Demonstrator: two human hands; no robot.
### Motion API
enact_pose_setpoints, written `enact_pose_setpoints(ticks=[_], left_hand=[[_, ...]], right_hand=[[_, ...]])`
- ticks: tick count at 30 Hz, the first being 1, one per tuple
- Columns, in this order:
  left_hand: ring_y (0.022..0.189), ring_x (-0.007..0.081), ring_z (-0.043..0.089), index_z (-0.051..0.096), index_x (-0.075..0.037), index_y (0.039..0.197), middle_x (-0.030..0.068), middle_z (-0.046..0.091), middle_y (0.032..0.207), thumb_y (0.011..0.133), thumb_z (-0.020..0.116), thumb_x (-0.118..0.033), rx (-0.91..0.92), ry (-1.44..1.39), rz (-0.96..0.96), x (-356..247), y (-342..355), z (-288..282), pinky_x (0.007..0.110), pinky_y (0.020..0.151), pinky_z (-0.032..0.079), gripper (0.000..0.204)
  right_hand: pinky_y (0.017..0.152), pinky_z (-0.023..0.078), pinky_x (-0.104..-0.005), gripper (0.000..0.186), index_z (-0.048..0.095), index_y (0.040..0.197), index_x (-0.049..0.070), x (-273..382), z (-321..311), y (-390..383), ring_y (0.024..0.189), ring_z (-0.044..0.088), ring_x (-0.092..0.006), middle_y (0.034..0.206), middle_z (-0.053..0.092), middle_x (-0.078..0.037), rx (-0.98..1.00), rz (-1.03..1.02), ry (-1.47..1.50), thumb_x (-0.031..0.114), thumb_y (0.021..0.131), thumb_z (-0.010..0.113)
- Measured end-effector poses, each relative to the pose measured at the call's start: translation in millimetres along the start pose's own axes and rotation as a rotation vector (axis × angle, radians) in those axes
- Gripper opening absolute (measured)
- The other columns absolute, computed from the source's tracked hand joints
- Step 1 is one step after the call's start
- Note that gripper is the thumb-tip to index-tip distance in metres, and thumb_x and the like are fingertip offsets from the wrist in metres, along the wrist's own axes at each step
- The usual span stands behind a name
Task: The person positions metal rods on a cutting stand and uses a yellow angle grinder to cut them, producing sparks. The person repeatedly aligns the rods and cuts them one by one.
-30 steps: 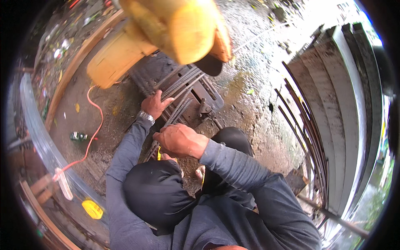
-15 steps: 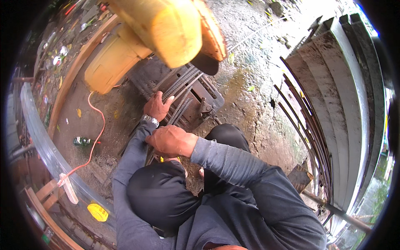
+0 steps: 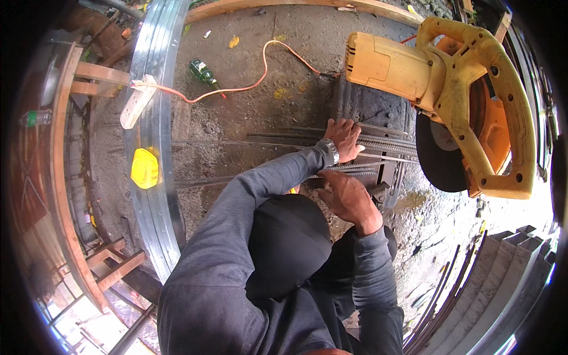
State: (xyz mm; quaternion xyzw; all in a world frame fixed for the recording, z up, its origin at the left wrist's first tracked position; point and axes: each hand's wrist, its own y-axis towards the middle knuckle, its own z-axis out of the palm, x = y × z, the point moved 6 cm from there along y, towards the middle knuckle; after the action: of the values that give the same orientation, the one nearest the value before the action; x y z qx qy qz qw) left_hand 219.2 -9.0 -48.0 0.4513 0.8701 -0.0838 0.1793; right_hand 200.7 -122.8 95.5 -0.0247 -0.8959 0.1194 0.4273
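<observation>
The left hand (image 3: pixel 345 139) lies over a bundle of ribbed rebars (image 3: pixel 387 144), its fingers slightly parted and bent; whether they close around the steel cannot be told. The right hand (image 3: pixel 350 198) is half curled just beside the lower bars, nearer the body, and its palm is hidden, so any hold there cannot be told either.

The bars run beneath the left hand and out to its right, toward the black cutting disc (image 3: pixel 439 155) of a yellow chop saw (image 3: pixel 402 65). Both hands are bare, so if the disc were spinning, sparks or a kicked bar could reach the fingers. The bars lie loosely side by side; uneven pressure from the left hand could let one roll or slide out of line, and the right hand's fingers could be pinched between them.

Beyond the hands, to the left, an orange power cord (image 3: pixel 260 77) loops across the ground past a green bottle (image 3: pixel 203 71); a foot or long bar catching that slack could tug it. The ground looks damp, which could add a shock hazard if the insulation were damaged.
</observation>
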Motion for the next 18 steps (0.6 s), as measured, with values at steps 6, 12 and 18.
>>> enact_pose_setpoints(ticks=[6, 12, 18], left_hand=[[0.115, 0.0362, 0.058, 0.064, -0.007, 0.118, 0.0131, 0.062, 0.115, 0.083, 0.077, -0.046, -0.028, -0.124, 0.036, 6.5, 3.2, 5.5, 0.056, 0.093, 0.044, 0.054], [0.113, 0.0335, 0.056, 0.064, -0.014, 0.122, 0.0071, 0.058, 0.118, 0.084, 0.076, -0.044, -0.100, -0.082, 0.158, 12.3, -3.5, 1.8, 0.054, 0.092, 0.044, 0.050], [0.128, 0.0340, 0.053, 0.056, -0.009, 0.141, 0.0115, 0.055, 0.139, 0.090, 0.073, -0.046, 0.092, -0.070, 0.208, 14.8, -8.3, -9.3, 0.052, 0.107, 0.040, 0.065]], right_hand=[[0.084, 0.054, -0.0524, 0.037, 0.062, 0.121, 0.004, -8.2, 6.3, 1.5, 0.100, 0.069, -0.0417, 0.101, 0.072, -0.023, -0.031, -0.055, -0.012, 0.024, 0.090, 0.069], [0.082, 0.055, -0.0514, 0.035, 0.062, 0.117, 0.003, -14.0, 10.9, 12.3, 0.096, 0.070, -0.0413, 0.099, 0.071, -0.023, 0.022, -0.014, -0.039, 0.024, 0.090, 0.068], [0.082, 0.055, -0.0503, 0.038, 0.064, 0.116, 0.004, 4.5, 7.7, 19.8, 0.098, 0.069, -0.0407, 0.098, 0.070, -0.022, 0.044, -0.064, -0.005, 0.027, 0.088, 0.074]])
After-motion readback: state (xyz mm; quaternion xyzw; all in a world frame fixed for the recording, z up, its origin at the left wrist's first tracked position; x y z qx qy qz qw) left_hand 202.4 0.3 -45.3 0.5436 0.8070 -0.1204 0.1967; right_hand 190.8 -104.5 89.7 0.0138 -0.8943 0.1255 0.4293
